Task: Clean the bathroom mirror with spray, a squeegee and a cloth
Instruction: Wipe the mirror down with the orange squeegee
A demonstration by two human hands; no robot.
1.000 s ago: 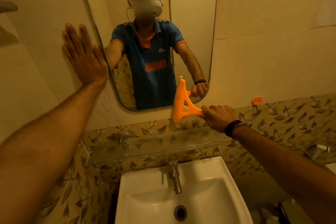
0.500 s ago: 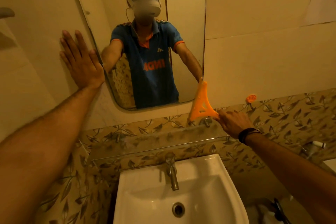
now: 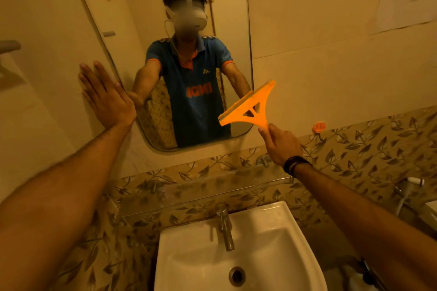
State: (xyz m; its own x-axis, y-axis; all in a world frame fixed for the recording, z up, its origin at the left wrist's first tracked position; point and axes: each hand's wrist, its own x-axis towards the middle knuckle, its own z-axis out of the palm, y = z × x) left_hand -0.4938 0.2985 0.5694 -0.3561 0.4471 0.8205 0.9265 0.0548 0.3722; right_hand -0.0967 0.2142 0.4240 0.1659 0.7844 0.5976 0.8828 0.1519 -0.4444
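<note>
Orange plastic squeegee (image 3: 251,108) is tilting against the mirror's (image 3: 132,38) lower right edge, its handle grasped by the right hand (image 3: 280,144). The left hand (image 3: 106,97) is pressing flat, fingers straight, on the wall beside the mirror, above the white basin (image 3: 267,238).

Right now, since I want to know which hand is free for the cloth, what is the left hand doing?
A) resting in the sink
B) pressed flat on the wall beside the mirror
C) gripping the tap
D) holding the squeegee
B: the left hand lies with straight fingers flat on the wall at the mirror's left edge, while the right hand holds the orange squeegee.
</note>
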